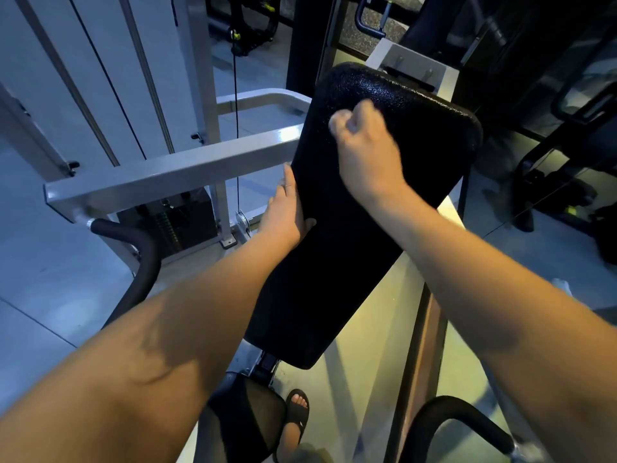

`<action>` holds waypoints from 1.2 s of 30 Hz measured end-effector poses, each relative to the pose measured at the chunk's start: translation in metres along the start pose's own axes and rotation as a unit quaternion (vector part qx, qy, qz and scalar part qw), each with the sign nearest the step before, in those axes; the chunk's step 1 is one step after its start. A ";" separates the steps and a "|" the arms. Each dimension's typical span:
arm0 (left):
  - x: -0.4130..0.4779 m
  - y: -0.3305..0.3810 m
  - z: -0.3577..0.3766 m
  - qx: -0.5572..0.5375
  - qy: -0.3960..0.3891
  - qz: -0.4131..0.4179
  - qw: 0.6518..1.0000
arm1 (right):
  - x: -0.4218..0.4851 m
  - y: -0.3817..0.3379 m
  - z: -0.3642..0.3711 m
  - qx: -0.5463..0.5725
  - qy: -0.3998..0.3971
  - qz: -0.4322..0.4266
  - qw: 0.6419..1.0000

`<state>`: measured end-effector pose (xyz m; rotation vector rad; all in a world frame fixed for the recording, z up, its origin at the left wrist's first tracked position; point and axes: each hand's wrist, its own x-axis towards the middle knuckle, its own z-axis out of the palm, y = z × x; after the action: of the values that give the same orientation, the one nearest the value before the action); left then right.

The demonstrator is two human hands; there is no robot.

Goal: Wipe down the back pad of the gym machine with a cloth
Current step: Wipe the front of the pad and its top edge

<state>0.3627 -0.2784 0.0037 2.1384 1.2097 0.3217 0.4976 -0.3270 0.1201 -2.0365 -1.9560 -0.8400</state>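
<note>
Looking down from your head over both bare forearms. Nearest to you, at the bottom edge, your foot in a black sandal stands on the floor, with a curved black padded handle to its right.

Above that, the back pad fills the middle of the view: a long black textured cushion, tilted, with its lower end close to you and its upper end leaning away to the right.

Your left hand holds the pad's left edge about halfway up. The thumb lies on the front face and the fingers run up along the side.

Further up, your right hand is curled into a fist against the upper part of the pad. It is blurred. A pale scrap of cloth shows at the knuckles, bunched inside the grip.

Left of the pad, a white frame bar crosses the view and a thin black cable runs upright behind it. Beyond are dark machines, too dim to make out.

You appear to be mid-wipe near the top of the pad. The middle and lower face probably remain to do, so next you would draw the cloth down toward you with steady pressure while your left hand braces the pad.
</note>
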 end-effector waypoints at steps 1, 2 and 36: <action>0.000 0.001 0.000 0.012 0.004 0.002 1.000 | -0.017 -0.009 0.009 0.003 -0.040 -0.031 0.999; -0.001 0.002 0.000 0.022 0.007 0.001 1.000 | -0.037 -0.017 0.018 0.000 -0.092 -0.057 0.994; -0.022 0.016 -0.030 -0.062 0.033 -0.007 0.997 | -0.091 0.030 -0.019 0.267 -0.192 0.118 0.937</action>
<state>0.3465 -0.2905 0.0389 2.0258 1.2083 0.4540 0.5247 -0.4174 0.0952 -2.1191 -1.7858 0.1525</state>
